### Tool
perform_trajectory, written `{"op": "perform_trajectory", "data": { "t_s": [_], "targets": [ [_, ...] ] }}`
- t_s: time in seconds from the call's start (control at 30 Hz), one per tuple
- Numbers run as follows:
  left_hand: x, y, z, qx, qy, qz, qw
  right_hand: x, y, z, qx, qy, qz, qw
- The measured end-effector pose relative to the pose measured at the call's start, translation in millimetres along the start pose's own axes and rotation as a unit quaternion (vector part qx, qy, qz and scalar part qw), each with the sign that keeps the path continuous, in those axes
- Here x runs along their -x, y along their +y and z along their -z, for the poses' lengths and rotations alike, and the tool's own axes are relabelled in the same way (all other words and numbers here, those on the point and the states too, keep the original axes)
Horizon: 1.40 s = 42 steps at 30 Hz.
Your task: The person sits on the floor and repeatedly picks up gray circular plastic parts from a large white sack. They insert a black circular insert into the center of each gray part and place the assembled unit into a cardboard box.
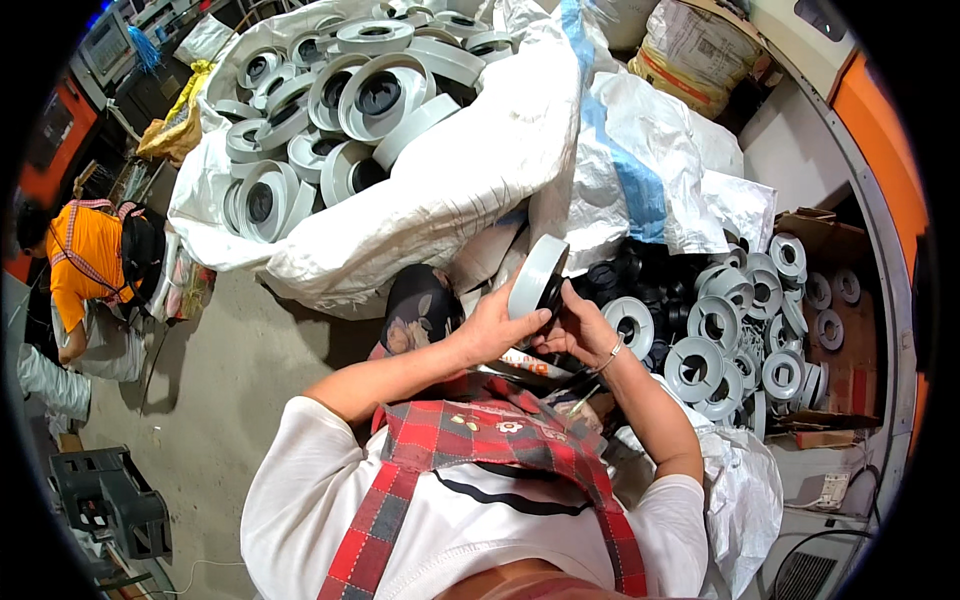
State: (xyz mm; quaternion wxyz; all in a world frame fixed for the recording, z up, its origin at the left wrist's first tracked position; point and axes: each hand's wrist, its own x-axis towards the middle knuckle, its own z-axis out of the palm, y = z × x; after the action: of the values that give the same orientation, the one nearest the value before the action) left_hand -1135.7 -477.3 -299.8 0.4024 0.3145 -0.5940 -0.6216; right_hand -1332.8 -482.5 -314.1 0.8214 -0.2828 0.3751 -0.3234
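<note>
In front of my lap I hold a round grey plastic part (540, 275), tilted on its edge. My left hand (497, 328) is closed around its lower left side. A black round insert (551, 293) sits in or against the part's open side, and the fingers of my right hand (582, 328) press on it. Whether it is fully seated cannot be seen. To the right of my right hand lies a loose grey ring (629, 325), beside a dark heap of black round pieces (640, 275).
A big white woven sack (450, 190) at the far left is heaped with grey parts with black centres (378, 92). Several grey rings (715, 320) fill the right side by a cardboard box (850, 375). A person in orange (90, 255) bends at left, near a dark plastic stool (110, 500).
</note>
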Motion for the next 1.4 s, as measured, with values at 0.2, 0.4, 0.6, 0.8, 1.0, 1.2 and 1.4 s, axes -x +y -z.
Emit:
{"op": "perform_trajectory", "data": {
  "t_s": [0.2,0.4,0.6,0.8,1.0,1.2,1.4],
  "targets": [
    [1,-1,-2,-0.070,-0.005,0.075,0.995,12,-10,-9,0.276,0.172,0.118,0.938],
    [-7,-11,6,0.115,-0.030,0.181,0.976,26,-8,-8,0.672,0.115,0.351,0.642],
    [-13,-12,10,0.249,-0.042,0.288,0.924,32,-9,-5,0.800,-0.035,0.392,0.452],
    [-10,-4,-1,0.019,-0.033,0.121,0.992,16,1,14,0.055,0.023,-0.054,0.997],
    [-75,95,34,-0.369,0.043,-0.097,0.923,4,-1,115,0.543,0.220,0.197,0.786],
    [-119,178,69,-0.298,0.213,-0.421,0.830,19,33,265,0.638,0.500,-0.130,0.571],
    [-88,3,33,-0.199,0.034,0.100,0.974,-2,45,254,0.551,0.479,0.064,0.680]
  ]
}}
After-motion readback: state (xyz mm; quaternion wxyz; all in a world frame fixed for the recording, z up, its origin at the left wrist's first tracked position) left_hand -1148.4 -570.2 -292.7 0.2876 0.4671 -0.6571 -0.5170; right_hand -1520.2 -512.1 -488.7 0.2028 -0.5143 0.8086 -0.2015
